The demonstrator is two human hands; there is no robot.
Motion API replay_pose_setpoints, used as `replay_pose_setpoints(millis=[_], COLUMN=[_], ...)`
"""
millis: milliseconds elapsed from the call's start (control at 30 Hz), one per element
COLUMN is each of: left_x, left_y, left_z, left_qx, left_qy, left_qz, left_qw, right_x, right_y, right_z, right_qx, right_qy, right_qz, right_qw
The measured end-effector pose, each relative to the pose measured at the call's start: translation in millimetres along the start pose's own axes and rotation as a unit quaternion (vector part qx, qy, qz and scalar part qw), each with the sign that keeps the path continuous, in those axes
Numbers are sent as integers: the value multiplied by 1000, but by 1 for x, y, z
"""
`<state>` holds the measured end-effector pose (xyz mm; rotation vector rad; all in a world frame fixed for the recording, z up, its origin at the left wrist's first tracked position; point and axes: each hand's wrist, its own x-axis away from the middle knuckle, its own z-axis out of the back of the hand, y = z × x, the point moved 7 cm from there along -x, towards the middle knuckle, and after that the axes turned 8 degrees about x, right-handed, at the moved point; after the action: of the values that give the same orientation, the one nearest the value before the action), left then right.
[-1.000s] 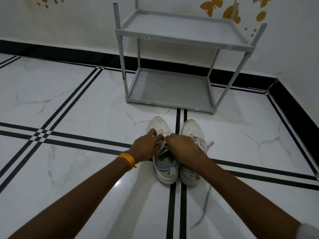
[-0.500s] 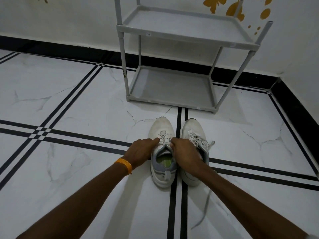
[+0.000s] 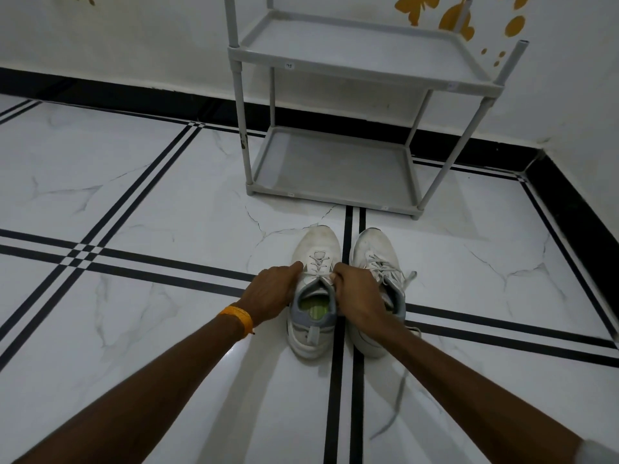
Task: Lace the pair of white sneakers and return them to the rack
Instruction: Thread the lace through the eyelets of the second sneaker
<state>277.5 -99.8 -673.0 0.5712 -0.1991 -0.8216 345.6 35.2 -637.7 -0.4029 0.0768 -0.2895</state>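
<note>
left hand (image 3: 272, 290) gripping left sneaker (image 3: 314, 293) collar | right hand (image 3: 359, 292) pinching its other collar edge | right sneaker (image 3: 378, 283) just beside | both on floor before rack (image 3: 335, 105), toes toward it

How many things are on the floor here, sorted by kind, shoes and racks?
White sneakers: 2, the left sneaker and the right sneaker
Grey rack: 1
Total: 3

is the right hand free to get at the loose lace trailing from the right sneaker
Probably yes: the right hand sits beside the right sneaker, and the loose lace lies uncovered on the floor, though the hand now grips the left sneaker.
</note>
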Motion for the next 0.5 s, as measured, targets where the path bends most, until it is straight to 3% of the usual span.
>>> replay_pose_setpoints(millis=[233, 333, 433, 500], left_x=[23, 32, 30, 19], left_y=[-45, -60, -41, -6], left_z=[32, 49, 76, 85], left_qx=[39, -32, -126, -146], left_qy=[67, 91, 188, 229], left_qz=[71, 90, 82, 41], left_qw=[994, 991, 971, 962], right_x=[-9, -16, -15, -10], right_y=[-59, -74, -70, -53], right_z=[-20, -26, -27, -12], right_qx=[-24, -30, -154, -230], right_qy=[-34, -48, -105, -97], right_qz=[27, 38, 15, -4], right_qw=[999, 998, 982, 968])
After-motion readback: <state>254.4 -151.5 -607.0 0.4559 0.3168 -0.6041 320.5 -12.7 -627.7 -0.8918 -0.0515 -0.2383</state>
